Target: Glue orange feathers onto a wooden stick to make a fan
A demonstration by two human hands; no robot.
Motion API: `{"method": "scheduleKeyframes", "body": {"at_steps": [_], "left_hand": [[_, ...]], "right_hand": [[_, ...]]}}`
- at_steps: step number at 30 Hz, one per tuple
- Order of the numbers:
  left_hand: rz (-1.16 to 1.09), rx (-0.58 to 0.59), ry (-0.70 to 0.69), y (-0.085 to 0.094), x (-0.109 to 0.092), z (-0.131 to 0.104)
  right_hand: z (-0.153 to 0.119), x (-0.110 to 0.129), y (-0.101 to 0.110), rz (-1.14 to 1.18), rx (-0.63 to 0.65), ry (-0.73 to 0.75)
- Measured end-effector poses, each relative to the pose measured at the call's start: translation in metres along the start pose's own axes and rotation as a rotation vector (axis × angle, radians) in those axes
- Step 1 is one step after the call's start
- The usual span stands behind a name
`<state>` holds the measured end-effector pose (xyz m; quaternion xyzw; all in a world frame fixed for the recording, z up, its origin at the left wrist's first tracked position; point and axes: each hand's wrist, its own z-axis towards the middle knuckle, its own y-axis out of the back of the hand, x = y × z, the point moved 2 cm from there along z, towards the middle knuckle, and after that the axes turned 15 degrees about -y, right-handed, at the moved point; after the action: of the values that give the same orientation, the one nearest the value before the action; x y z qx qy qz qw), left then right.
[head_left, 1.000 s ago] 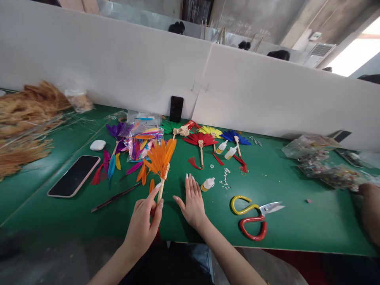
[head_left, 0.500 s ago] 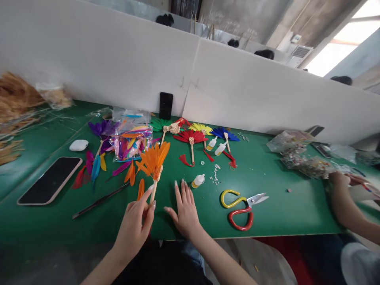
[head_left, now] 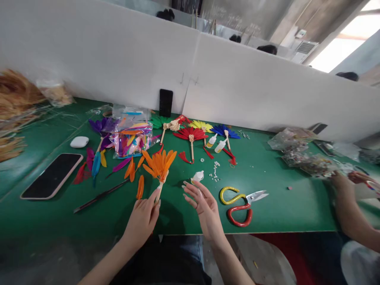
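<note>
My left hand (head_left: 142,219) is closed round the pale handle of an orange feather fan (head_left: 160,164), which is held upright over the green table. Raised above the table, my right hand (head_left: 205,208) has its fingers apart and holds nothing. Its fingertips are nearest to a small white glue bottle (head_left: 198,176), partly in front of it. Loose orange feathers (head_left: 140,187) lie left of the fan. White beads (head_left: 215,169) are scattered beyond the bottle. Scissors (head_left: 245,204) with yellow and red handles rest to the right of my right hand.
Red (head_left: 191,135), yellow and blue fans lie farther back beside two glue bottles. Bags of feathers (head_left: 132,140), a phone (head_left: 52,176) and a thin dark tool (head_left: 101,194) are at the left. At the right, another person's arm (head_left: 346,202) reaches toward bagged materials.
My right hand has lifted off the table and moved right, toward the glue bottle, its fingers curving. My left hand has shifted slightly right with the fan, which has turned.
</note>
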<state>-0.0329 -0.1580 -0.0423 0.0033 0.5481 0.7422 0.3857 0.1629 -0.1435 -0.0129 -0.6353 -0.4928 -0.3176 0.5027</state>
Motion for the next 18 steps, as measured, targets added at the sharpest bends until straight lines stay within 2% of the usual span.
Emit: {"method": "scheduleKeyframes", "body": {"at_steps": [3,6,13,18], "left_hand": [[0.031,0.028,-0.044,-0.011,0.001,0.001],[0.076,0.047,-0.061,-0.021,0.003,0.004],[0.127,0.104,-0.033,-0.03,0.004,0.009],[0.107,0.16,0.028,-0.028,-0.001,0.013]], "right_hand": [[-0.006,0.01,-0.007,0.208,0.063,-0.117],[-0.008,0.014,-0.011,0.278,0.093,-0.166],[-0.003,0.003,-0.001,0.165,0.023,-0.086],[-0.001,-0.002,0.003,0.095,0.027,-0.102]]}}
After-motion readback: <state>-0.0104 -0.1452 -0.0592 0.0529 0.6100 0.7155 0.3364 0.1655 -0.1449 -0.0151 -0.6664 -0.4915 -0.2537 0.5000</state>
